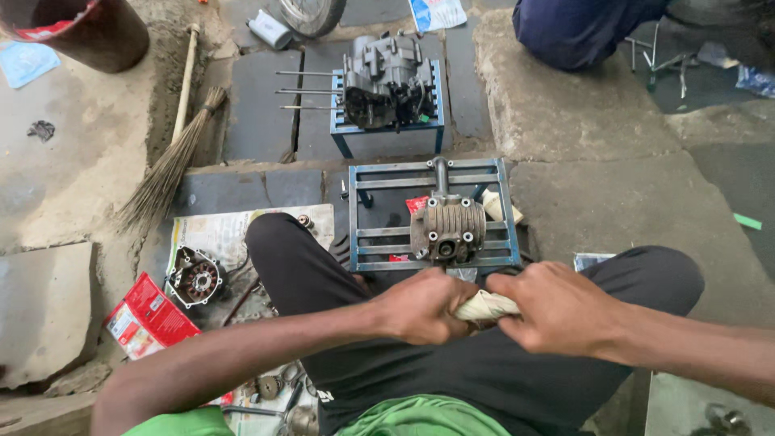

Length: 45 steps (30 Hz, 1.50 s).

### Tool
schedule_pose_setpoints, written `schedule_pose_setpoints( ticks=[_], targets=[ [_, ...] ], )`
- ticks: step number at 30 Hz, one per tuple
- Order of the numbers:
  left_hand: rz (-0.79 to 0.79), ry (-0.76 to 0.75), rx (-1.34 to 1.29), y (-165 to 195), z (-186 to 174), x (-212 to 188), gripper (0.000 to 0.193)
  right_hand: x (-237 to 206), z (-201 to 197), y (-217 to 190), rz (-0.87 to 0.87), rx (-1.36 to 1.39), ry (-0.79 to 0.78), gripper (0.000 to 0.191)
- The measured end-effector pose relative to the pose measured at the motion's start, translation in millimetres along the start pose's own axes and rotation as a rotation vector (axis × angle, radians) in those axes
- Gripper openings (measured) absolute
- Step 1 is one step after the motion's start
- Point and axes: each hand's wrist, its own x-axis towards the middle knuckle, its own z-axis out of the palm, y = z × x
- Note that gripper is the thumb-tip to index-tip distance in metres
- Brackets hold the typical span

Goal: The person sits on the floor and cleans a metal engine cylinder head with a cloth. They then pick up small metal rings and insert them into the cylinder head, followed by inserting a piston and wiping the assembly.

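My left hand (420, 307) and my right hand (557, 307) are both closed on a pale twisted cloth (484, 306) held between them over my lap. Just beyond the hands a finned grey engine cylinder head (448, 226) rests on a blue metal frame stand (504, 210). Farther away an engine crankcase (387, 79) with long studs pointing left sits on a second blue stand (437, 121).
A round stator cover (194, 278) and a red box (148, 317) lie on newspaper at the left, with small parts near my knee. A broom (173, 153) lies at the upper left beside a dark bucket (89, 31). Another person's leg (577, 28) is at the top right.
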Motion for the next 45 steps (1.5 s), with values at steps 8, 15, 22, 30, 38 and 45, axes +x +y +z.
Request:
schedule_pose_setpoints(
  ticks=[8,15,22,30,38,45],
  targets=[
    [-0.354,-0.388,-0.852,2,66,-21,0.031,-21,45,16,-0.385,-0.19,-0.131,0.033],
    [0.328,0.345,0.405,-10,44,-14,0.061,-17,119,66,-0.061,0.177,-0.014,0.022],
    [0.159,-0.031,0.668,-38,80,-35,0.033,11,164,66,0.125,0.828,-0.371,0.023],
    [-0.411,-0.401,-0.775,-65,115,-34,0.024,-5,134,53,-0.363,-0.146,0.104,0.053],
    [-0.488,-0.845,-1.293,-50,93,-30,0.028,-15,107,38,-0.812,-0.327,0.215,0.051],
    [-0.081,-0.044,0.203,-39,49,-17,0.047,-2,95,50,-0.386,-0.094,0.375,0.041]
  ],
)
